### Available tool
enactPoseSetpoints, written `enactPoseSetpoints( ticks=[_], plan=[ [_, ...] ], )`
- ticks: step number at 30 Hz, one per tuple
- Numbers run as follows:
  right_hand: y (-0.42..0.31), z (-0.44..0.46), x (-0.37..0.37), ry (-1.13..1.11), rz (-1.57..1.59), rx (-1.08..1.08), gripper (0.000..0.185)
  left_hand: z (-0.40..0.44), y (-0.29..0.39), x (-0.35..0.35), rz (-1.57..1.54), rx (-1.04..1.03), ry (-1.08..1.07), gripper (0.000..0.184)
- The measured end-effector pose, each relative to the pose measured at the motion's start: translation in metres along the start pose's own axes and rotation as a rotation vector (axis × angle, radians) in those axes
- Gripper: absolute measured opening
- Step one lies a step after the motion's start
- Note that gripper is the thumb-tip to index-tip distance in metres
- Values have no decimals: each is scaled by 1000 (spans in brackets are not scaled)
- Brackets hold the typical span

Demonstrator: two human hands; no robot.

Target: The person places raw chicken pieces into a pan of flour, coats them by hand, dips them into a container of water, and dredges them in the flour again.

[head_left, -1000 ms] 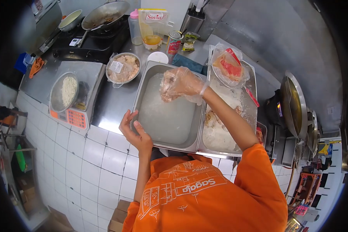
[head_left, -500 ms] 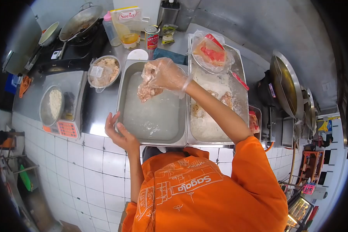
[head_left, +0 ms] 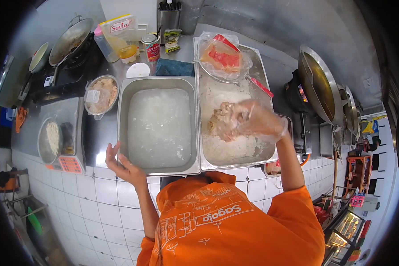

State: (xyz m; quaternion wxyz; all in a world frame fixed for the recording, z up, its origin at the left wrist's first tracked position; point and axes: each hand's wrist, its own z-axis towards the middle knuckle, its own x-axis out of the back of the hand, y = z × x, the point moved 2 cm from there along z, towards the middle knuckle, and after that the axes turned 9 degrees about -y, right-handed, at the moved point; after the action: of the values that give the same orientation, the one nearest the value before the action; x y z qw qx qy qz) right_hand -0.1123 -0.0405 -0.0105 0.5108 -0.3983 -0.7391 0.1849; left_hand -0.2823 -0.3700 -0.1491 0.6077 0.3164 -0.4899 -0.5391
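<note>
My right hand (head_left: 258, 120), in a clear plastic glove, is over the flour tray (head_left: 265, 153) with its fingers around meat pieces (head_left: 221, 119), somewhat blurred. White flour (head_left: 235, 148) covers the bottom of that tray. Directly left of it stands a deep metal pan of cloudy water (head_left: 159, 128). Bare and spread, my left hand (head_left: 125, 168) is at the pan's lower left corner. A strainer with a plastic bag (head_left: 224, 57) rests across the back of the flour tray, its red handle (head_left: 260, 87) pointing right.
On the left are a scale (head_left: 71, 164) bearing a flour bowl (head_left: 49, 139), and a bowl of bagged meat (head_left: 101, 96). Behind stand a can (head_left: 151, 48), an oil pouch (head_left: 122, 37) and a pan on a stove (head_left: 71, 42). A large wok (head_left: 319, 84) is at the right.
My right hand has moved with the meat from above the water pan to the flour tray. My left hand stays by the water pan's corner. The view has shifted to the right.
</note>
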Motion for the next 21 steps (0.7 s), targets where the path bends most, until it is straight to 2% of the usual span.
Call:
enactPoseSetpoints(
  ticks=[2,5,8,11,14,17,20,21],
  plan=[
    [44,-2,-14,6,-226,-69,31,1,5,-1,9,13,2,38],
    [153,20,-53,8,-623,-138,41,1,6,-1,50,18,5,37],
    [147,27,-64,221,-689,-83,39,2,6,-3,71,15,19,36],
    [92,39,-48,259,-566,41,34,1,5,-2,94,7,26,37],
    [70,61,-83,-161,-631,9,31,2,5,-3,79,11,35,37],
    [91,78,-136,-121,-698,12,37,2,6,-4,85,18,42,39],
    [132,84,-178,99,-851,250,27,0,10,-5,113,36,31,40],
    [135,83,-181,65,-812,232,29,1,9,-4,116,19,31,40]
  ],
)
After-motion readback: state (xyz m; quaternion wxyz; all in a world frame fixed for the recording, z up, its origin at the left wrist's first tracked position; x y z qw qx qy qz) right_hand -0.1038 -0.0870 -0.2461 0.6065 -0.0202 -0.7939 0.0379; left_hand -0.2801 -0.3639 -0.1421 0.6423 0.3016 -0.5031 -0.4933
